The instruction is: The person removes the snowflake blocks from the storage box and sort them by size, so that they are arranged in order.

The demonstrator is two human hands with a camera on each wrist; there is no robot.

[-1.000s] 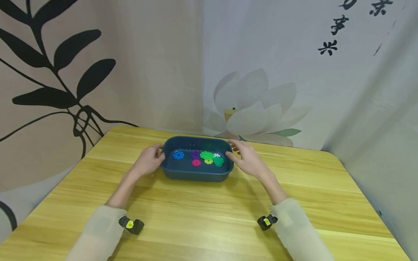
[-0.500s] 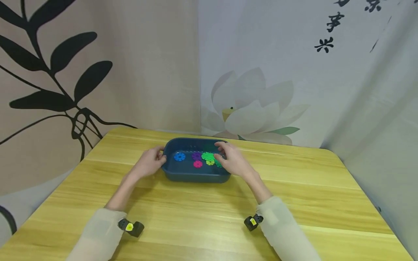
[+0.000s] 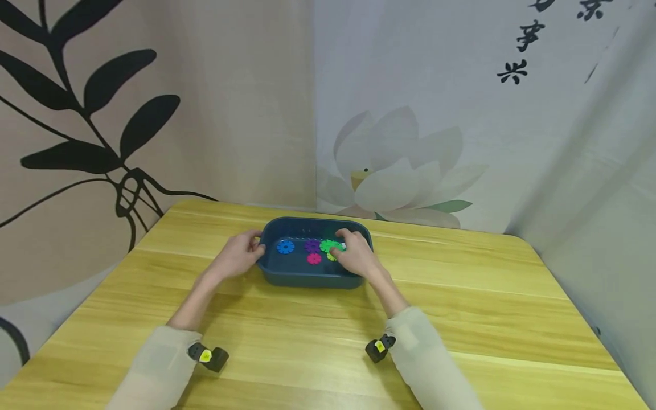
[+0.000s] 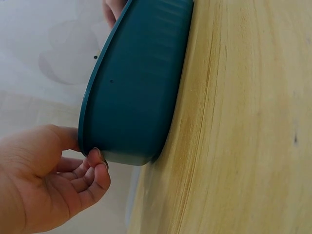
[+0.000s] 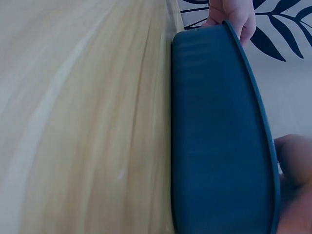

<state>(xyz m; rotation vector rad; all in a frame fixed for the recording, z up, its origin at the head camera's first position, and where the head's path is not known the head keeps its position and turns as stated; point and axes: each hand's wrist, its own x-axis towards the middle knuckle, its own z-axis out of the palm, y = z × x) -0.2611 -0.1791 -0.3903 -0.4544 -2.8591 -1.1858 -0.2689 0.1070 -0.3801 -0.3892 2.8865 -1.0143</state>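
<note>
Just past the rim of the blue bin [image 5: 219, 131] is the right hand [image 5: 296, 163] — blurred, partly hidden and cut off. At the bin's end away from that hand is the left hand [image 5: 234, 14], black printed leaves [image 5: 273, 41] beside it. Wooden tabletop [image 5: 97, 131] lies across the bin from the right hand.

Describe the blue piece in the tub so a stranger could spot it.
On the table, find the dark blue tub. Inside, nearest the left hand, lies the flower-shaped blue piece. It alone is bright blue, lying apart from the purple piece and pink piece.
</note>
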